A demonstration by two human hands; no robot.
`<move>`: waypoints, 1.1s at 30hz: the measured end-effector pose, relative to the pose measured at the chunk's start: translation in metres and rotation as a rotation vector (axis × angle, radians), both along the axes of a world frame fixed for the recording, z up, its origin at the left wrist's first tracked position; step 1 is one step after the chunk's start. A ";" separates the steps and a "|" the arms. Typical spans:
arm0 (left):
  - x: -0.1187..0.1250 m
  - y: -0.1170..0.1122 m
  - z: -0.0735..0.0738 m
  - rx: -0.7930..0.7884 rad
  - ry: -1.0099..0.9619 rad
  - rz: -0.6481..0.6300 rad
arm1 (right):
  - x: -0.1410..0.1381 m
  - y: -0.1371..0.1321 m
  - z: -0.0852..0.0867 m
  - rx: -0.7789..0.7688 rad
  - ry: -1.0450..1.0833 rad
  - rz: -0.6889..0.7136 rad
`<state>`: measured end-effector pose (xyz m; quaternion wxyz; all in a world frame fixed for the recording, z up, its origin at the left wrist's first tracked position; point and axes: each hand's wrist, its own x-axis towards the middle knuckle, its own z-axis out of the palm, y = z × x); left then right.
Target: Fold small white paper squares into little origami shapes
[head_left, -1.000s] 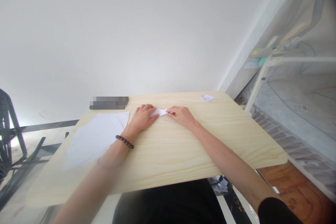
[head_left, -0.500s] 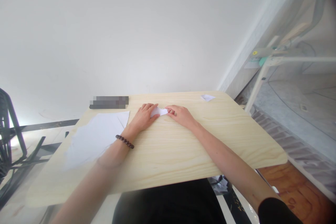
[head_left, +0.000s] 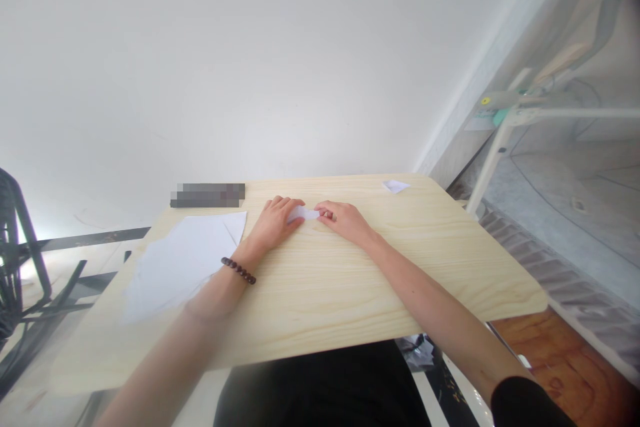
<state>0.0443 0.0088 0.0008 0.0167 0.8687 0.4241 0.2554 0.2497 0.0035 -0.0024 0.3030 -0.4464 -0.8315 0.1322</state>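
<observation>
A small folded piece of white paper (head_left: 309, 214) lies between my hands near the middle of the wooden table (head_left: 380, 287). My left hand (head_left: 276, 221) grips its left part, thumb at the near edge and fingers at the far edge. The thumb and fingertips of my right hand (head_left: 343, 219) pinch its right end. Part of the paper is hidden under the left fingers, so its full shape cannot be made out. A dark beaded bracelet (head_left: 239, 270) circles my left wrist.
White paper sheets (head_left: 183, 257) lie spread at the left, partly under my left forearm. A blurred-out dark object (head_left: 207, 195) sits at the back left edge. A folded white paper (head_left: 395, 186) rests at the back right. A white wall (head_left: 300, 80) rises behind the table.
Both hands stay in nearly the same place on the small paper. The paper between them now looks slightly narrower and flatter.
</observation>
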 end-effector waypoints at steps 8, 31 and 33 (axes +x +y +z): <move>0.001 -0.001 0.002 -0.013 -0.013 -0.041 | 0.001 0.001 -0.001 0.009 -0.006 0.021; 0.001 -0.002 0.005 0.006 -0.038 -0.138 | 0.001 0.007 -0.010 -0.114 0.234 0.001; 0.001 -0.003 0.005 -0.035 -0.054 -0.162 | 0.001 0.007 -0.010 -0.110 0.239 0.008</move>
